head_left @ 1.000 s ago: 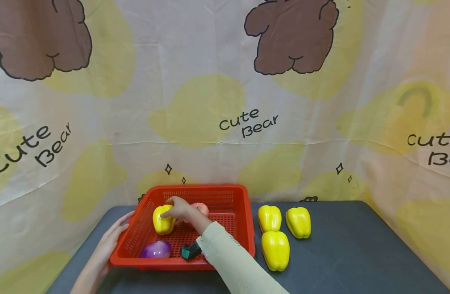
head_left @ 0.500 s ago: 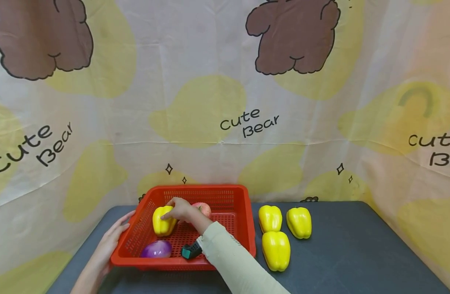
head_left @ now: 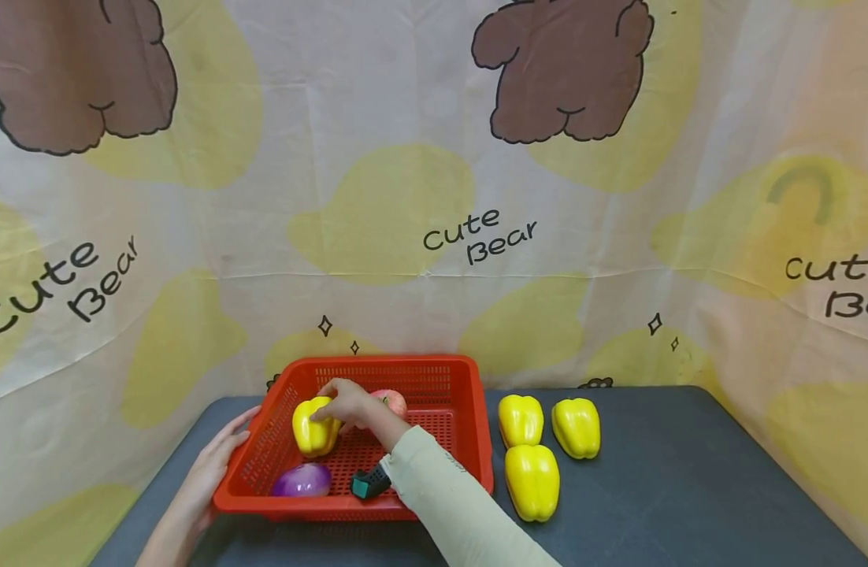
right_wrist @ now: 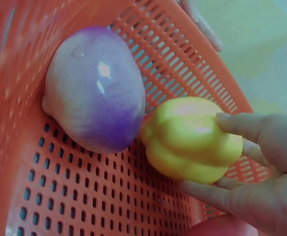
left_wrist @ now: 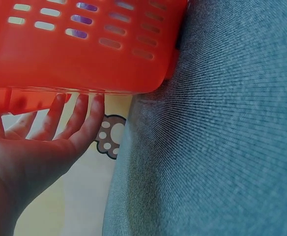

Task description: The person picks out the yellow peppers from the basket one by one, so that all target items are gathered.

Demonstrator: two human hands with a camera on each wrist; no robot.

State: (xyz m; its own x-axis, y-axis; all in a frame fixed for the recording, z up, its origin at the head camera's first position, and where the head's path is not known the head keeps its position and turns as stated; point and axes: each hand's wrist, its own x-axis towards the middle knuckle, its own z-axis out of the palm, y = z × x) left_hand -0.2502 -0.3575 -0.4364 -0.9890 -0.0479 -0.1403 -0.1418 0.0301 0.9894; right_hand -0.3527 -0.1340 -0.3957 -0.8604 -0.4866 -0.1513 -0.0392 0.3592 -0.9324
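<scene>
My right hand (head_left: 352, 403) reaches into the red plastic basket (head_left: 437, 370) and pinches a yellow bell pepper (head_left: 313, 429) near its left wall. In the right wrist view, thumb and fingers lie on opposite sides of the bell pepper (right_wrist: 190, 140). Beside it lies a glossy purple-and-white bulb-shaped vegetable (right_wrist: 97, 91). A round pinkish-red fruit (head_left: 394, 402) sits behind the right hand, partly hidden. My left hand (head_left: 210, 468) is at the basket's left side. In the left wrist view its extended fingers (left_wrist: 77, 118) touch the basket's outer wall (left_wrist: 84, 64).
Right of the basket, three more yellow bell peppers (head_left: 532, 483) stand close together on the dark grey table (head_left: 689, 488). A patterned cloth (head_left: 377, 213) hangs behind the table. A dark strap with a teal-ended device (head_left: 369, 483) is on the right wrist.
Almost nothing moves. The bell pepper in my right hand shifts very slightly toward me, and more of the pinkish-red fruit shows than one second ago. The left hand stays put.
</scene>
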